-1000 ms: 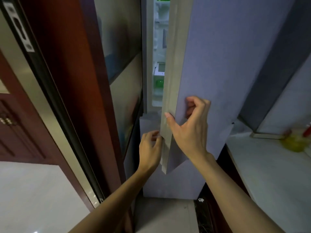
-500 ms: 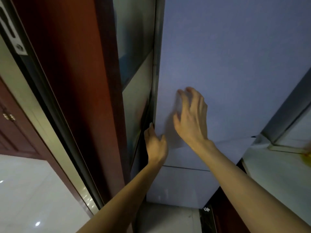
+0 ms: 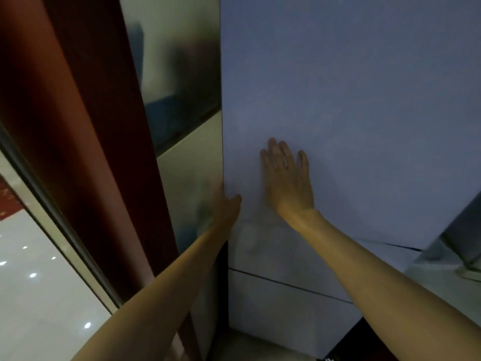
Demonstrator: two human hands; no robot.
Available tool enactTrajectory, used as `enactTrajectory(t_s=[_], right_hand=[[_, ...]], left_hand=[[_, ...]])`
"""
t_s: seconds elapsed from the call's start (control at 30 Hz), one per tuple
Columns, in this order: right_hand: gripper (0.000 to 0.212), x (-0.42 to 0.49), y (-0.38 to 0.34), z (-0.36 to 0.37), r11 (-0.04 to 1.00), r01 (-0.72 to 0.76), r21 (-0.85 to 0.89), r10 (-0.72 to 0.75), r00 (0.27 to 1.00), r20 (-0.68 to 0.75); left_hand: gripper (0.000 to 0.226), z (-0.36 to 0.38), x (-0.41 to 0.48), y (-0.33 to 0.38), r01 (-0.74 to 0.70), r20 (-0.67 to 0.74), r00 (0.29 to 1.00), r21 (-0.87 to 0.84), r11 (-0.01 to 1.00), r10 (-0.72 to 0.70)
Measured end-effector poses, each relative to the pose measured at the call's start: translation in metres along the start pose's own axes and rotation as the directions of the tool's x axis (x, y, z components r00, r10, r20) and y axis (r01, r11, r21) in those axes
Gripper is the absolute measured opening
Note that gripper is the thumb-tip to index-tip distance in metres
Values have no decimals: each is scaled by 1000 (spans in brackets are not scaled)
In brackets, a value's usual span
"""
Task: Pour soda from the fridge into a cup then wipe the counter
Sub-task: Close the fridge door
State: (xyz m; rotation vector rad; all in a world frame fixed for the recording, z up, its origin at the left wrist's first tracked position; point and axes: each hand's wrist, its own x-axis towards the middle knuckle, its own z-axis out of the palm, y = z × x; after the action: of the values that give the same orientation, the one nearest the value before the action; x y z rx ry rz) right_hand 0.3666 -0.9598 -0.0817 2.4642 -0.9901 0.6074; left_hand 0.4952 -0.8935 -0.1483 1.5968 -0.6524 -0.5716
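The pale blue-grey fridge door (image 3: 351,100) is shut and fills most of the view. My right hand (image 3: 287,178) lies flat on the door front with its fingers straight and spread. At the door's left edge is my left hand (image 3: 227,204). Its thumb touches the door front, while its fingers lie along the fridge's side, blurred and partly hidden. A lower fridge drawer front (image 3: 281,303) sits below the door. No soda or cup is in view.
A dark red wooden door frame (image 3: 86,152) stands close on the left, with a glossy panel (image 3: 182,100) between it and the fridge. A corner of pale counter (image 3: 442,287) shows at the lower right. Shiny white floor (image 3: 39,295) lies at the lower left.
The fridge door has swung from ajar to fully shut. My right hand went from gripping the door edge to lying flat on the front. My left hand stayed at the left edge.
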Motion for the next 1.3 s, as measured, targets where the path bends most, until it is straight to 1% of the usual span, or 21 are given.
enactTrajectory(t_s=[0.1,0.17,0.27,0.33,0.43,0.53,0.6,0.63,0.7,0.77,0.83,0.9,0.97,1.03,1.1,1.17,1.23,1.3], right_hand=[[79,16,11,10,1000,15,-18,-13,996,92],[81,22,15,14,998,19,-66,-11,992,123],[82,24,13,20,988,36,-149,-14,989,149],[83,25,13,23,981,55,-183,-26,987,159],[86,25,16,19,988,65,-143,-38,983,180],[81,20,26,16,993,85,-82,-68,979,193],[75,10,34,17,997,72,-30,-64,977,205],[71,1,39,16,998,57,21,-60,978,201],[56,-21,53,15,988,5,152,-31,985,170],[42,-47,68,12,973,-101,207,54,974,219],[34,-75,83,8,959,-229,168,179,947,268],[30,-105,95,0,933,-343,107,295,901,319],[33,-138,101,-11,892,-450,50,401,836,376],[34,-172,102,-24,825,-566,3,519,759,394],[37,-207,95,-41,747,-664,-39,622,675,397],[36,-242,82,-60,667,-740,-89,701,583,410],[37,-276,64,-81,596,-791,-138,761,502,411],[38,-311,48,-102,519,-835,-182,819,425,386]], left_hand=[[60,3,13,10,89,89,993,-65,994,-83],[64,9,17,15,123,112,987,-83,989,-113],[65,20,15,24,115,132,986,-89,989,-103],[66,26,13,30,102,136,986,-57,993,-93],[67,30,10,32,94,132,987,-21,995,-90],[68,28,8,36,85,160,983,29,996,-89],[65,27,5,39,30,189,981,124,992,-53],[62,27,4,41,-18,203,979,201,979,-23],[54,28,-1,43,-133,244,969,377,917,40],[44,35,-7,42,-263,321,941,479,837,111],[35,45,-14,41,-390,434,887,515,763,159],[30,61,-22,40,-503,560,813,538,676,159],[28,78,-33,41,-605,665,732,532,592,151],[26,92,-51,42,-707,754,639,500,500,149],[26,102,-70,40,-803,837,530,444,398,135],[28,107,-89,36,-877,911,403,357,321,89],[29,111,-110,30,-931,967,255,242,274,11],[28,114,-135,26,-955,991,122,130,266,-49]])
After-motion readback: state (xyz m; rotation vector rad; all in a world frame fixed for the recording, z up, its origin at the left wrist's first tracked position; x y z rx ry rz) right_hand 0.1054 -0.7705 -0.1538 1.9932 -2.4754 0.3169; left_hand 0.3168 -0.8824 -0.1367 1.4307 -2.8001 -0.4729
